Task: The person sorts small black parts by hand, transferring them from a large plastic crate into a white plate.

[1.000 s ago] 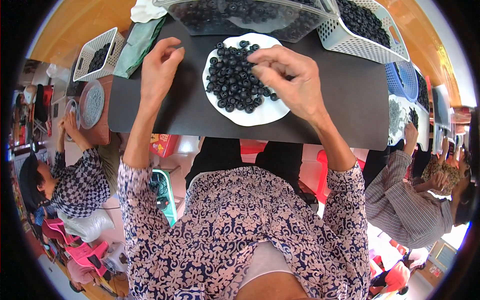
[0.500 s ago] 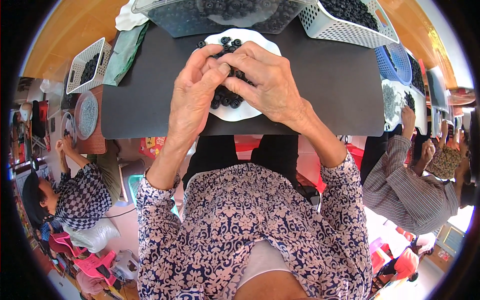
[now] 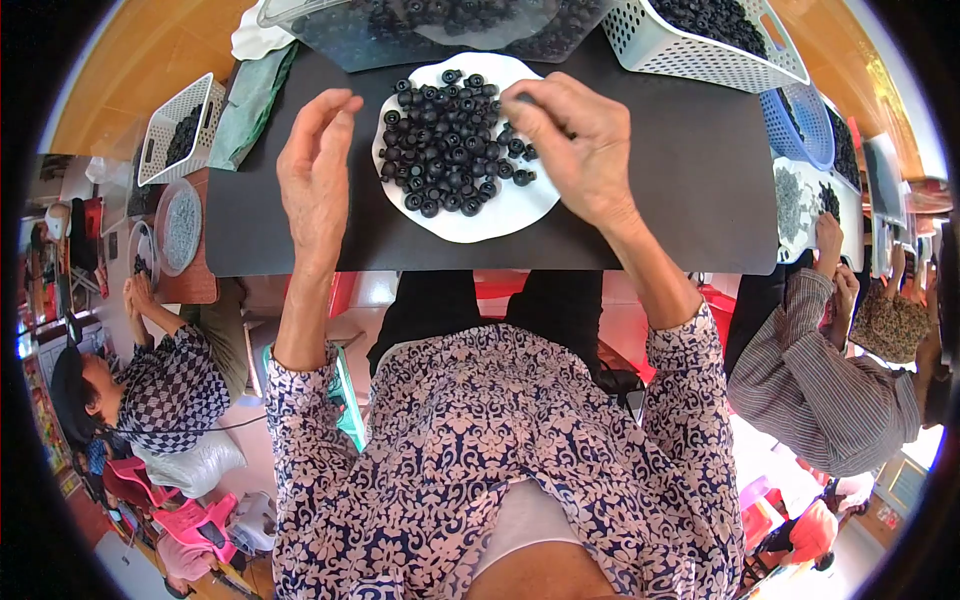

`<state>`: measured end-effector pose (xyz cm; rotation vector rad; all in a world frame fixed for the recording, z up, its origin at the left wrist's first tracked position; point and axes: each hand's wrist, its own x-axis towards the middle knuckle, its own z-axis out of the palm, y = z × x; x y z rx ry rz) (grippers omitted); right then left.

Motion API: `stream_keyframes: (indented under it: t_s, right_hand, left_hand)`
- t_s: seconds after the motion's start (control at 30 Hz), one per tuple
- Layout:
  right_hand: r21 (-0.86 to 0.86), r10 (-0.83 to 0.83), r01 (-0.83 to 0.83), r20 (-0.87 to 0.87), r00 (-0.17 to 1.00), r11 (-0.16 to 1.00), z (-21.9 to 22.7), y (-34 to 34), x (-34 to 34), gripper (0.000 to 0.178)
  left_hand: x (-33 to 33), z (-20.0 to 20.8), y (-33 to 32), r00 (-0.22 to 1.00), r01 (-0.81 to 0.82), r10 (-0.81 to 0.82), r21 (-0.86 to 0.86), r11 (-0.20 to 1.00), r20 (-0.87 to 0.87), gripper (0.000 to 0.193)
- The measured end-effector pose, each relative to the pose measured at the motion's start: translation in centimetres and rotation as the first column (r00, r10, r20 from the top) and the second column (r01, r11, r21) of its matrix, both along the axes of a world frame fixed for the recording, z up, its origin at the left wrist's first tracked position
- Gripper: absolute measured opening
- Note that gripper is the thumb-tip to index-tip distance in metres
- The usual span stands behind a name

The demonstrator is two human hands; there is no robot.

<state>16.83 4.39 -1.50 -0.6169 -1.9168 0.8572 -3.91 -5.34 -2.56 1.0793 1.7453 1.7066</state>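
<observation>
A white scalloped plate [image 3: 515,212] holds a heap of small black round parts [image 3: 455,150], several with a narrow neck and a hollow end. Over the plate's right edge, my right hand [image 3: 580,145] is closed, thumb and forefinger pinching a small dark part that shows only partly at the fingertips. My left hand [image 3: 315,175] is held left of the plate, apart from it, above the dark table mat [image 3: 680,180]. Its thumb and bent forefinger come close together at the tips; whatever may be between them is hidden.
A clear bin [image 3: 360,45] and a white perforated basket [image 3: 720,65], both with black parts, stand at the back. Green cloth [image 3: 250,115] lies at the mat's left edge. Co-workers sit on the left [image 3: 165,390] and right [image 3: 830,380], beside a blue basket [image 3: 800,130].
My hands were together over the plate, fingertips meeting. Now they have parted: the left has moved left off the plate, the right to the plate's right edge, uncovering the black parts.
</observation>
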Motion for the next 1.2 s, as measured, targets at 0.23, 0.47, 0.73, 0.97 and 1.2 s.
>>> stream_keyframes:
  t_s: [0.23,0.47,0.73,0.97,1.2]
  right_hand:
    - [-0.534,0.125,-0.273,-0.298,0.947,0.8,0.8,0.9,0.5,0.029]
    - [-0.426,0.235,-0.266,-0.125,0.964,0.865,0.4,4.4,0.6,0.038]
    - [-0.358,0.255,-0.287,-0.134,0.958,0.888,-1.1,5.8,-0.1,0.034]
    - [-0.257,0.245,-0.238,-0.002,0.969,0.937,-1.4,5.4,0.7,0.03]
    - [-0.16,0.207,-0.199,0.035,0.978,0.967,-1.1,4.8,0.5,0.029]
  left_hand:
    - [-3.2,-1.4,4.5,0.94,0.259,-0.269,-0.073,0.963,-0.211,0.042]
    - [-0.2,0.2,3.4,0.831,0.282,-0.35,-0.214,0.935,-0.433,0.035]
    - [3.8,2.3,1.6,0.798,0.317,-0.29,-0.041,0.948,-0.529,0.024]
    - [1.7,3.0,1.6,0.809,0.231,-0.237,-0.08,0.97,-0.537,0.02]
    - [2.8,2.5,1.5,0.423,0.25,-0.375,-0.292,0.923,-0.825,0.027]
